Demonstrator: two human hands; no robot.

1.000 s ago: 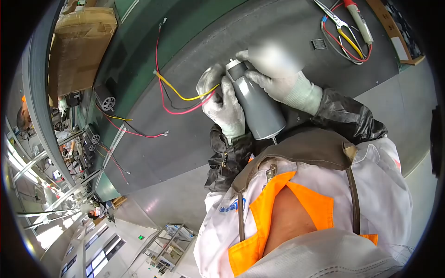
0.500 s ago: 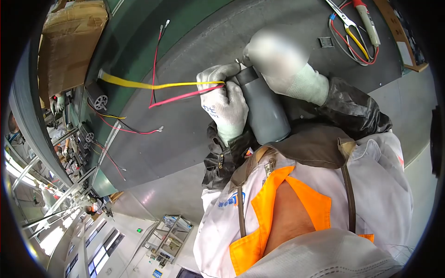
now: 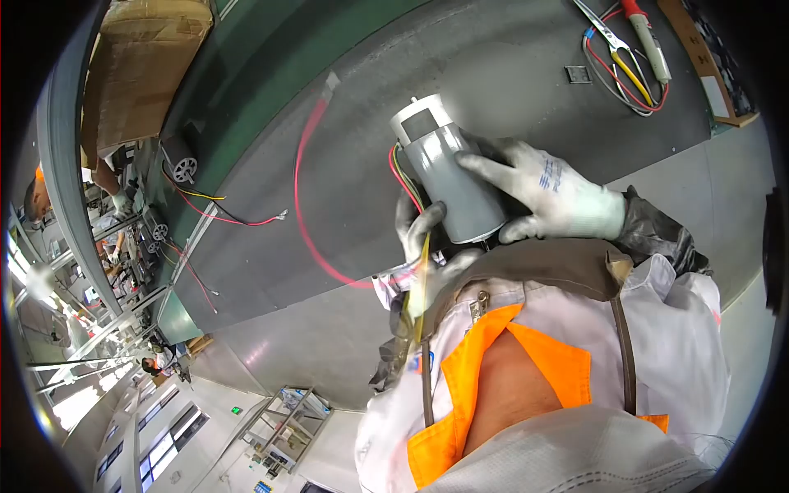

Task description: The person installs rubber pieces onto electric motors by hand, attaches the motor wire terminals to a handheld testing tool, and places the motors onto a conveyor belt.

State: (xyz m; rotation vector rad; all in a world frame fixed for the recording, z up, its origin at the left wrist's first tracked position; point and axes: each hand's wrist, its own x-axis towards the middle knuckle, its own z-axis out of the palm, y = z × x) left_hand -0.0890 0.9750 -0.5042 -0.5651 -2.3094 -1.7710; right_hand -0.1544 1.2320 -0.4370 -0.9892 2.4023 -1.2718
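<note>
A grey cylindrical motor (image 3: 460, 185) with a white end cap (image 3: 421, 115) is held at a tilt in front of my chest. Gloved in white with grey fingertips, my right hand (image 3: 546, 191) lies across its right side, fingers around the body and thumb near the lower end. My left hand (image 3: 421, 234) grips the lower left side, its fingers partly hidden. Thin wires (image 3: 401, 177) leave the motor beside the cap and run down past my left hand. A blurred red wire (image 3: 304, 197) loops out to the left over the dark bench.
Scissors (image 3: 612, 41) and a red-and-grey tool with a cable (image 3: 649, 41) lie at the upper right, near a small black part (image 3: 578, 75). Another motor (image 3: 179, 160) with wires lies at the left, by a cardboard box (image 3: 152, 74). People work farther left.
The motor has turned, so its white end cap now shows. My left hand has moved down toward the lower end, and my right hand has come down onto the body. The wires have swung.
</note>
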